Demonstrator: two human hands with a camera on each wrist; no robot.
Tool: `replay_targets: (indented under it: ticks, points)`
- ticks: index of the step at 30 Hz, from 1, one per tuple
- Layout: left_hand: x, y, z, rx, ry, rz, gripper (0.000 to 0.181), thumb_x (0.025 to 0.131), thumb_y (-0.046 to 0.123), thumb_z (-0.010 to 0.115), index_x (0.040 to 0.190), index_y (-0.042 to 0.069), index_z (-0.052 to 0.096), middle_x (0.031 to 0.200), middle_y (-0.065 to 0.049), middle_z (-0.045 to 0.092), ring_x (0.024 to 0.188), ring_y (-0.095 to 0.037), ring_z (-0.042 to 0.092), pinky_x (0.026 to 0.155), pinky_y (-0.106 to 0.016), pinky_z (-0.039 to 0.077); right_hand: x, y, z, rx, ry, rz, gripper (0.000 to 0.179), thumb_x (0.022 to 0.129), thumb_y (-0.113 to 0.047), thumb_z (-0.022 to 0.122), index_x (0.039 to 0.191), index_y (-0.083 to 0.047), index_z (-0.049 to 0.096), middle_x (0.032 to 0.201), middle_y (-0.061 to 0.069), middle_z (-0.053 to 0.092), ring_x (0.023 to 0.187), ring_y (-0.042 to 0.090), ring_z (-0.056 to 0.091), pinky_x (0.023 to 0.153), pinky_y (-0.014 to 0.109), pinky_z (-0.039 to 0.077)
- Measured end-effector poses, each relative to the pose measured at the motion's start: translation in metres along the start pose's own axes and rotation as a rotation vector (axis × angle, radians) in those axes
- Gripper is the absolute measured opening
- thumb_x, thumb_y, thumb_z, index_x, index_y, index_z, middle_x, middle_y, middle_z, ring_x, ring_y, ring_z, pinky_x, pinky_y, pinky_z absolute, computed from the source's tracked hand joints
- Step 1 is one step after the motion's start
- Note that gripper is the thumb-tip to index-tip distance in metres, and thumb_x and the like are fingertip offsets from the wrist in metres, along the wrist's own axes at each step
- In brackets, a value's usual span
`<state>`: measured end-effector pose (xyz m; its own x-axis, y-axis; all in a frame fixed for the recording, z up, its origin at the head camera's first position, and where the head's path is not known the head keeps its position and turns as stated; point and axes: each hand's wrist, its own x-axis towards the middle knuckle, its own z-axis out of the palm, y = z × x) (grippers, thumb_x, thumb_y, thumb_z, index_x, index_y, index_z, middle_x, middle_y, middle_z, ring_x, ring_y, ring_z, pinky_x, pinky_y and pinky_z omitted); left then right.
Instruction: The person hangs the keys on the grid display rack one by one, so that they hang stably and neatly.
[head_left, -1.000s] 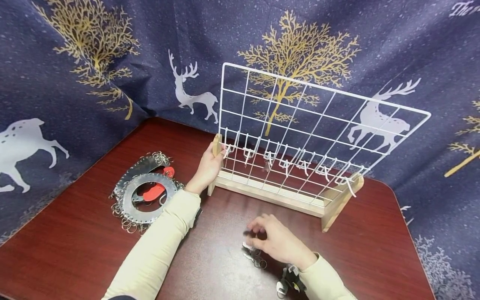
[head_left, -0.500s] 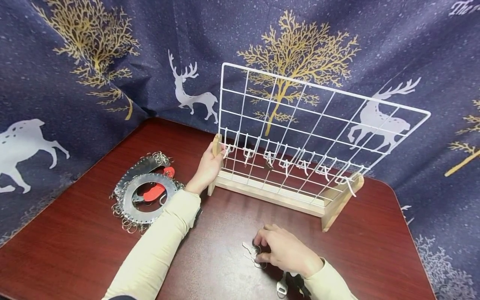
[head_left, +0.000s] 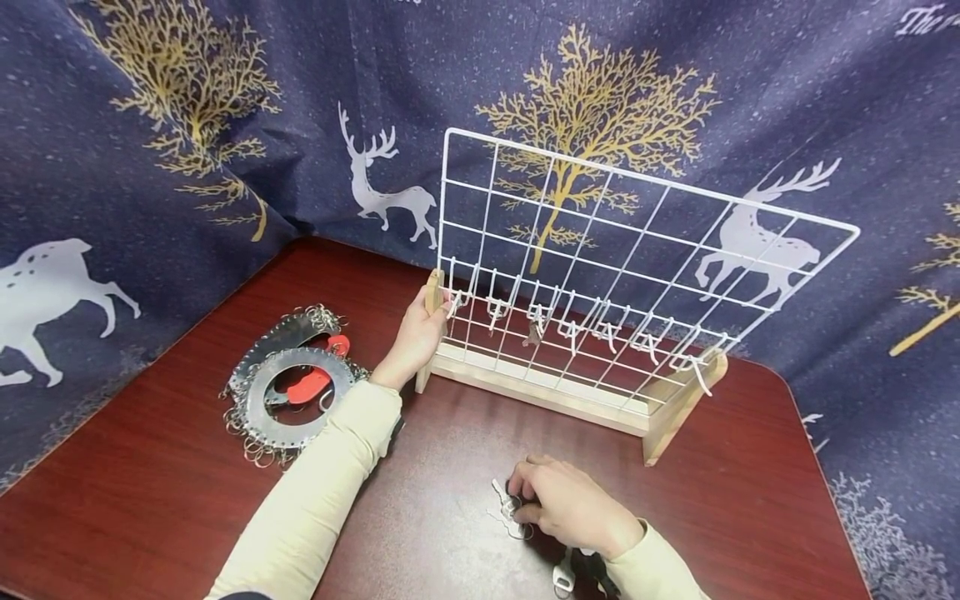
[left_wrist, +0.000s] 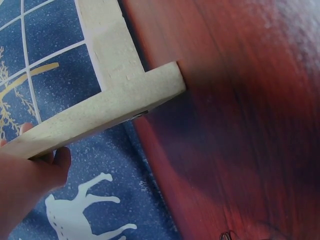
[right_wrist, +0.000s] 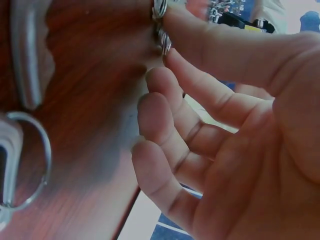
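My left hand [head_left: 415, 337] grips the wooden side post [head_left: 433, 292] at the left end of a white wire-grid rack [head_left: 570, 367]. In the left wrist view, fingers and thumb wrap that wooden post [left_wrist: 95, 116]. My right hand [head_left: 570, 504] is low over the table in front of the rack, thumb and index finger pinching a small bunch of keys [head_left: 501, 492]. Up close in the right wrist view, the pinched metal rings [right_wrist: 165, 42] show between the fingertips; the other fingers are loosely bent. A second bunch of keys [head_left: 564, 575] lies beneath the right wrist, partly hidden.
A row of white hooks [head_left: 607, 335] runs along the grid; small key-like items [head_left: 533, 333] hang from some on the left. Flat metal rings [head_left: 262, 408] edged with small wire loops lie on the left, with a red-handled item [head_left: 309, 386]. Patterned cloth [head_left: 322, 67] hangs behind.
My right hand came down and slightly right onto the keys, and its thumb and finger closed on them. The keys turned a little. My left hand stayed on the post.
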<state>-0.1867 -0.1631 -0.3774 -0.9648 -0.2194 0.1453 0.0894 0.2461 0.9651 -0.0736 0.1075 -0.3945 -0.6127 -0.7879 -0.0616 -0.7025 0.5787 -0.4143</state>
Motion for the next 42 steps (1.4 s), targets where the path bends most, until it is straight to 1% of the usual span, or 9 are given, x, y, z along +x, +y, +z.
replay_targets:
  ticks: [6, 11, 14, 21, 25, 31, 34, 39, 42]
  points:
    - [-0.0003, -0.0007, 0.0001, -0.009, -0.001, 0.004, 0.026, 0.100, 0.013, 0.048, 0.122, 0.001, 0.051, 0.105, -0.019, 0.059, 0.084, -0.027, 0.056, 0.069, -0.031, 0.045, 0.0005, -0.0002, -0.0004, 0.003, -0.004, 0.012, 0.021, 0.079, -0.019, 0.079, 0.093, -0.018, 0.064, 0.081, -0.014, 0.054, 0.078, 0.004, 0.053, 0.071, 0.028, 0.047]
    - [-0.0006, -0.0002, -0.0001, -0.004, -0.001, 0.015, 0.025, 0.100, 0.014, 0.048, 0.121, 0.002, 0.052, 0.105, -0.018, 0.060, 0.083, -0.026, 0.056, 0.069, -0.030, 0.045, 0.0005, -0.0008, 0.0006, 0.006, 0.003, 0.022, 0.029, 0.079, -0.032, 0.080, 0.098, -0.018, 0.063, 0.081, -0.013, 0.053, 0.076, 0.002, 0.051, 0.070, 0.027, 0.046]
    - [-0.0009, 0.0000, 0.0000, -0.008, 0.001, 0.021, 0.026, 0.100, 0.013, 0.048, 0.122, 0.000, 0.051, 0.102, -0.018, 0.059, 0.082, -0.026, 0.055, 0.068, -0.030, 0.045, 0.0011, -0.0016, 0.0019, 0.003, 0.000, 0.032, 0.032, 0.078, -0.038, 0.079, 0.097, -0.019, 0.062, 0.081, -0.013, 0.052, 0.074, 0.002, 0.049, 0.069, 0.027, 0.045]
    - [-0.0012, -0.0012, -0.0001, -0.006, 0.011, 0.022, 0.025, 0.099, 0.012, 0.050, 0.121, 0.000, 0.052, 0.093, -0.014, 0.057, 0.076, -0.022, 0.052, 0.066, -0.029, 0.043, 0.0025, -0.0017, 0.0031, 0.032, -0.013, 0.032, 0.023, 0.080, -0.027, 0.079, 0.092, -0.019, 0.061, 0.079, -0.015, 0.052, 0.074, 0.002, 0.050, 0.069, 0.027, 0.045]
    - [-0.0011, -0.0020, 0.0003, -0.015, 0.012, 0.023, 0.023, 0.099, 0.010, 0.050, 0.120, 0.001, 0.052, 0.092, -0.014, 0.057, 0.075, -0.021, 0.052, 0.066, -0.029, 0.043, 0.0019, -0.0007, 0.0030, 0.071, -0.018, 0.034, 0.022, 0.081, -0.026, 0.078, 0.092, -0.019, 0.061, 0.077, -0.016, 0.052, 0.073, 0.001, 0.050, 0.069, 0.026, 0.045]
    - [-0.0013, -0.0024, 0.0004, -0.008, 0.004, 0.023, 0.023, 0.099, 0.012, 0.049, 0.120, 0.002, 0.052, 0.099, -0.017, 0.058, 0.081, -0.028, 0.055, 0.068, -0.030, 0.044, 0.0015, 0.0016, 0.0037, 0.109, -0.031, 0.036, 0.020, 0.083, -0.023, 0.077, 0.093, -0.018, 0.060, 0.075, -0.019, 0.056, 0.071, -0.001, 0.052, 0.069, 0.027, 0.046]
    - [-0.0013, -0.0027, 0.0004, -0.008, 0.001, 0.024, 0.024, 0.100, 0.012, 0.048, 0.120, 0.001, 0.052, 0.102, -0.017, 0.058, 0.083, -0.026, 0.055, 0.068, -0.030, 0.044, 0.0017, 0.0023, 0.0039, 0.118, -0.036, 0.041, 0.020, 0.083, -0.021, 0.077, 0.093, -0.017, 0.060, 0.075, -0.019, 0.059, 0.069, -0.003, 0.053, 0.068, 0.027, 0.047]
    - [-0.0013, -0.0017, 0.0006, -0.036, 0.003, 0.023, 0.022, 0.099, 0.010, 0.049, 0.120, 0.001, 0.052, 0.092, -0.014, 0.055, 0.074, -0.020, 0.051, 0.065, -0.028, 0.043, 0.0030, 0.0020, 0.0032, 0.122, -0.050, 0.058, 0.020, 0.082, -0.021, 0.077, 0.093, -0.017, 0.060, 0.074, -0.020, 0.058, 0.066, -0.004, 0.051, 0.065, 0.025, 0.046]
    - [-0.0008, -0.0011, 0.0003, -0.025, 0.006, 0.023, 0.021, 0.099, 0.010, 0.049, 0.119, 0.003, 0.052, 0.092, -0.013, 0.056, 0.074, -0.021, 0.051, 0.064, -0.028, 0.043, 0.0041, 0.0001, 0.0019, 0.107, -0.052, 0.062, 0.021, 0.080, -0.021, 0.076, 0.093, -0.016, 0.061, 0.069, -0.021, 0.055, 0.062, -0.003, 0.049, 0.063, 0.024, 0.045]
